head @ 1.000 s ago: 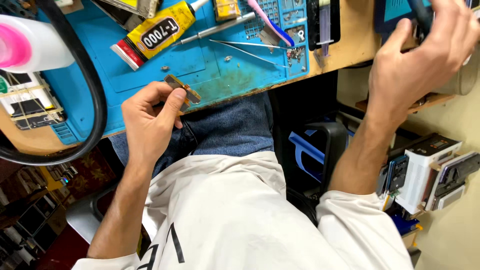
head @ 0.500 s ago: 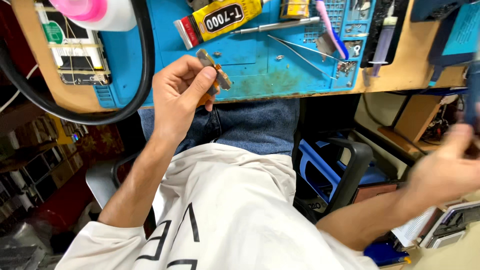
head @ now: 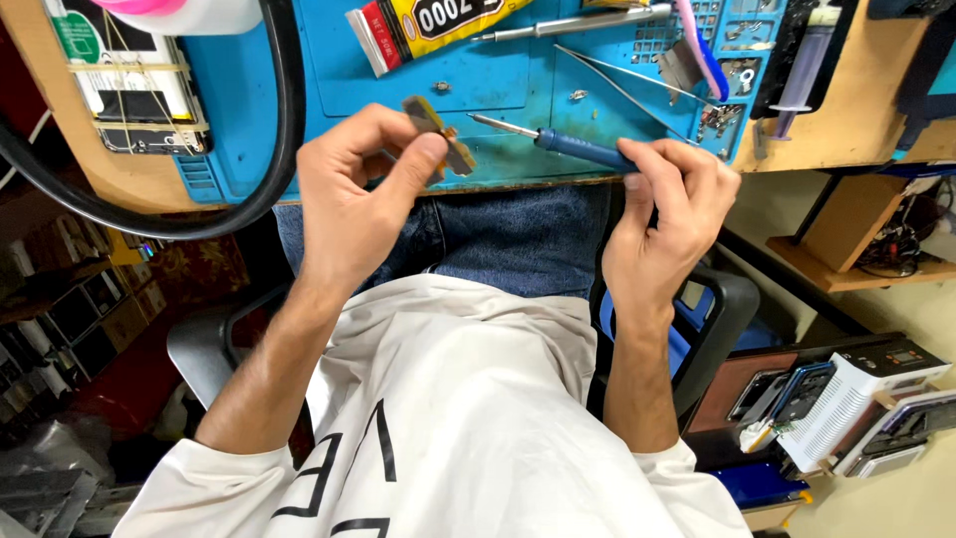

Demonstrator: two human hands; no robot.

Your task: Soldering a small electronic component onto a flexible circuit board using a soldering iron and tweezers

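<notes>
Head view, looking down over the lap to the bench. The left hand [head: 354, 204] held a small flat component [head: 440, 134], yellowish with a grey end, pinched between thumb and fingertips just above the near edge of the blue work mat [head: 498, 95]; the fingers were closed narrowly on it, leaving most of its length exposed. The right hand [head: 662, 234] gripped a blue-handled precision screwdriver [head: 568, 147] by the rear of its handle, fingers curled tight around it, with the thin metal tip directed left toward the component and lying just beside it; whether the tip touched the part could not be told from this angle. For work of this kind, the part was best kept steady against the thumb, the tool held nearly in line with the fastener or seam, and pressure kept light so the tip would not slip off. Farther on the mat lay a yellow-and-black adhesive tube [head: 428, 22], fine tweezers [head: 622, 88] and a long metal tool. At the far left a phone bound with rubber bands [head: 139, 85] rested inside the loop of a thick black cable [head: 284, 120]. A syringe [head: 807, 55] lay at the far right.
</notes>
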